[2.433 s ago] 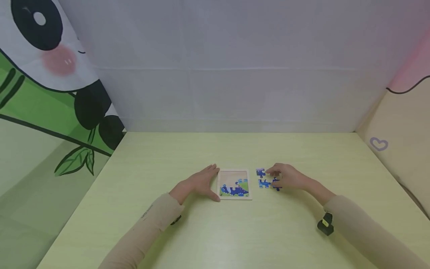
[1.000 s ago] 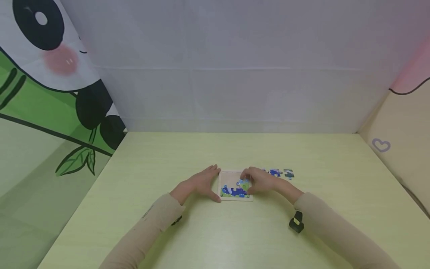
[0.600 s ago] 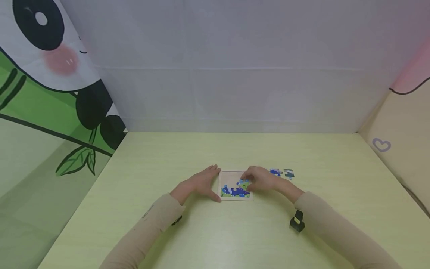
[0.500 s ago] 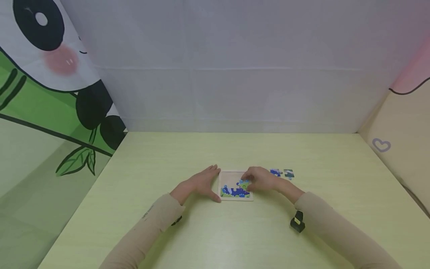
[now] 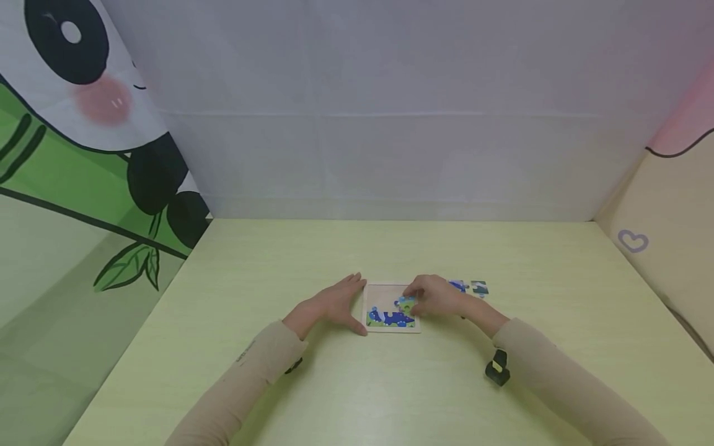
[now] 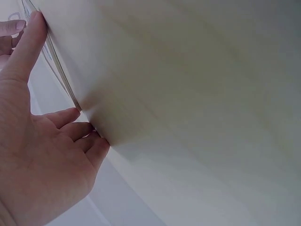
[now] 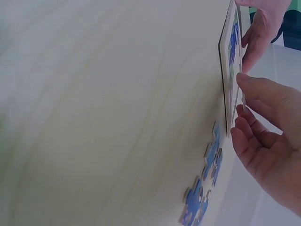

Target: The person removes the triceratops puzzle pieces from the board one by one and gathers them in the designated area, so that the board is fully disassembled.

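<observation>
A square jigsaw tray [image 5: 383,293] with a pale rim lies on the table, its lower part filled by blue dinosaur pieces [image 5: 388,319]. My left hand [image 5: 337,303] spans the tray's left edge; in the left wrist view the fingers [image 6: 61,117] and thumb touch that edge. Over the tray's right side, my right hand [image 5: 437,295] pinches a green and blue puzzle piece [image 5: 406,305] between thumb and finger. The right wrist view shows this piece nearly edge-on, so whether it touches the tray cannot be told.
Loose puzzle pieces [image 5: 478,287] lie right of the tray, some hidden behind my right hand. The right wrist view shows several loose pieces [image 7: 193,202] beside the tray. A grey cloth wall [image 5: 390,167] rises at the table's [image 5: 357,396] far edge.
My right hand has left the loose pieces, moved left to the tray and taken hold of the green piece. Lately hand and piece have shifted slightly right. The left hand stays put.
</observation>
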`<action>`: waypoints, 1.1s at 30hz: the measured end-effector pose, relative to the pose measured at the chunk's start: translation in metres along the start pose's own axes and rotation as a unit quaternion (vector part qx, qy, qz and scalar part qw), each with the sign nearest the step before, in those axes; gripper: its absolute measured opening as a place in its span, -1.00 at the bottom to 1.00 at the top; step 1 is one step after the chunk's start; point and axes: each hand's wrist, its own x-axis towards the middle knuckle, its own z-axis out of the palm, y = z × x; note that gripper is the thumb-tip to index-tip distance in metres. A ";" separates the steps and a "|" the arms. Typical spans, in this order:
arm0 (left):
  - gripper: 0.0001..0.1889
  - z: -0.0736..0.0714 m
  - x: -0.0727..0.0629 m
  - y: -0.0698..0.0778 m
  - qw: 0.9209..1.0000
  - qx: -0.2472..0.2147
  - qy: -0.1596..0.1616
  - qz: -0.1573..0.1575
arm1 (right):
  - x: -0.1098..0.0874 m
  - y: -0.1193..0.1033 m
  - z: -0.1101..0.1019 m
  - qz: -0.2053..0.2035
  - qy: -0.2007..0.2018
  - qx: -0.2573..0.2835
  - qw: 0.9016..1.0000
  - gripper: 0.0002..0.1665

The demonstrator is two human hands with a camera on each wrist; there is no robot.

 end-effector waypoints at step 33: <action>0.18 0.003 0.003 -0.003 1.000 0.016 0.000 0.001 | -0.081 0.057 -0.047 -0.013 0.063 -0.051 0.997 -0.65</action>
